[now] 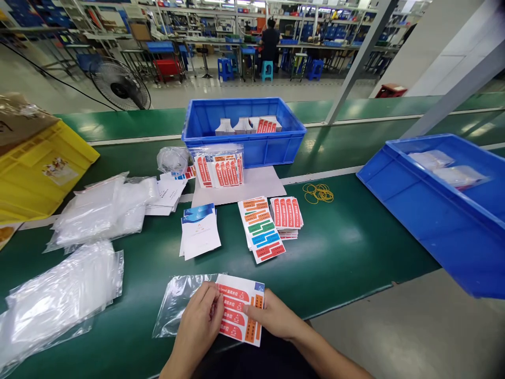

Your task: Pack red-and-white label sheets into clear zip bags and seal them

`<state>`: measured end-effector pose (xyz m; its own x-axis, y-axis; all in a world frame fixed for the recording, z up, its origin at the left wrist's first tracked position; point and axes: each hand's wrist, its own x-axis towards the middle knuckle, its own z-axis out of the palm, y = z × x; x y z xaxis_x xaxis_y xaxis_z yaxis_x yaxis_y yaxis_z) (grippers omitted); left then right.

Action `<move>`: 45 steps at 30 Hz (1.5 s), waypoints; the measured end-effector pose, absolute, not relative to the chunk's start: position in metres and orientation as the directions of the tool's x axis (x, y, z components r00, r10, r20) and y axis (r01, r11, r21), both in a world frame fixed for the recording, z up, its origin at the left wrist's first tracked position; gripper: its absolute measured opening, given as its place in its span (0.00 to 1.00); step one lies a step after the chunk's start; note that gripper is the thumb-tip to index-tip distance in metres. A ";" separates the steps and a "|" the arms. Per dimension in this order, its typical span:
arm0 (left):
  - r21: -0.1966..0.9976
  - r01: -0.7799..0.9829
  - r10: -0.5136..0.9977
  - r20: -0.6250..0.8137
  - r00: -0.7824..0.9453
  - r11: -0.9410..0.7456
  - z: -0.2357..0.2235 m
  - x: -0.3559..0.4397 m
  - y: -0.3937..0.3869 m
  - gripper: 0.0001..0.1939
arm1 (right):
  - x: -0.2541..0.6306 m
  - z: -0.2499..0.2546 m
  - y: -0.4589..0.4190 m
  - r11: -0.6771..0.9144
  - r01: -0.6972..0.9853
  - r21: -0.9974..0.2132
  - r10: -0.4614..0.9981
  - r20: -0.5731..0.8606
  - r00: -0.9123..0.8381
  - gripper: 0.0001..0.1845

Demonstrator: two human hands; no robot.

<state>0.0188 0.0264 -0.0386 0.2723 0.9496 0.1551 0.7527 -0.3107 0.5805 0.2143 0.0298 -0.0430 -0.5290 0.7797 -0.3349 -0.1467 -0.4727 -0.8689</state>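
Observation:
My right hand (274,315) grips a small stack of sticker sheets (234,318) by the right edge, thumb on top. Red labels face up, with orange strips and a blue corner beside them. My left hand (200,320) is closed at the stack's left edge, its fingers curled and partly hiding what they pinch. A clear plastic bag (171,302) lies flat on the green table, partly under my left hand. Beyond my hands are a pile of multicoloured sticker sheets (262,231), a pile of red sticker sheets (287,213) and white leaflets with blue tops (200,231).
Stacks of clear bags (67,295) cover the left side. A filled bag of stickers (219,168) leans against a blue bin (244,142). Yellow rubber bands (319,193) lie right of the piles. Another blue bin (426,210) stands right, a yellow bin (47,168) left.

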 end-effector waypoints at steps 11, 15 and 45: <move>0.675 0.681 0.956 0.253 0.146 -0.283 -0.009 0.016 0.025 0.07 | 0.197 -0.026 0.050 -0.407 -0.228 -0.885 0.796 -0.221 -0.564 0.23; 0.700 0.672 0.955 0.292 0.039 -0.242 0.015 0.011 0.026 0.09 | 0.198 -0.004 0.057 -0.291 -0.184 -0.939 0.863 -0.175 -0.474 0.20; 0.876 0.424 0.938 0.082 0.338 -0.229 0.020 -0.053 0.101 0.04 | 0.160 -0.017 0.099 0.211 0.026 -0.977 0.947 0.198 -0.253 0.09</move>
